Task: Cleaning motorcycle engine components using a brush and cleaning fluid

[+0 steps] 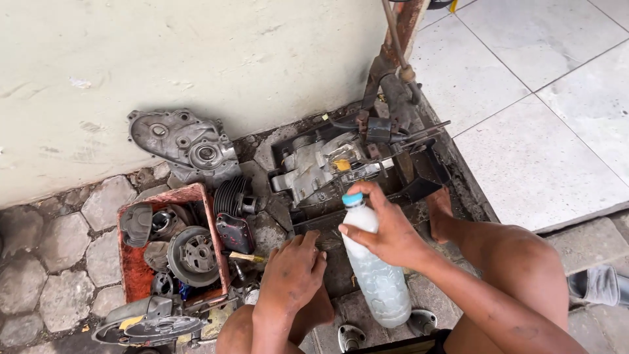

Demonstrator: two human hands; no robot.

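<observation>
Bottle [379, 278] in right hand [388, 231]

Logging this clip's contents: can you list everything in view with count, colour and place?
plastic bottle: one, clear with blue cap, centre, gripped near its neck
engine block: one, grey, in the black tray at centre
black tray: one, by the wall
engine cover: one, grey, leaning on the wall
red tray: one, rusty, left, full of metal parts
cooling-fin cylinder: one, dark, beside the red tray
left hand: resting low, holding nothing visible
right hand: fingers around the bottle
</observation>
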